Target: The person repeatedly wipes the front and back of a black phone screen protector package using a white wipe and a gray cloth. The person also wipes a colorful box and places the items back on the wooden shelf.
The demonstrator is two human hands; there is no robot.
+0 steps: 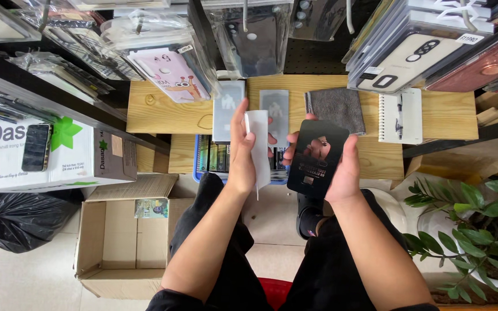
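Note:
My left hand [241,151] holds a thin white sleeve-like sheet [259,151] upright by its edge. My right hand [341,167] grips a flat black rectangular package [317,156] with a picture on its face, tilted slightly. Both hands hover just in front of a wooden table [162,109]. On the table lie two flat grey-white packets [227,109] [275,108], a folded grey cloth [336,107] and a spiral notebook [400,116] with a pen on it.
A blue tray [202,154] of packaged items sits under the table edge. An open cardboard box [123,242] and a white printed box [41,154] with a phone on it stand at left, beside a black bag [18,222]. Packaged phone cases hang overhead. A potted plant [479,230] is at right.

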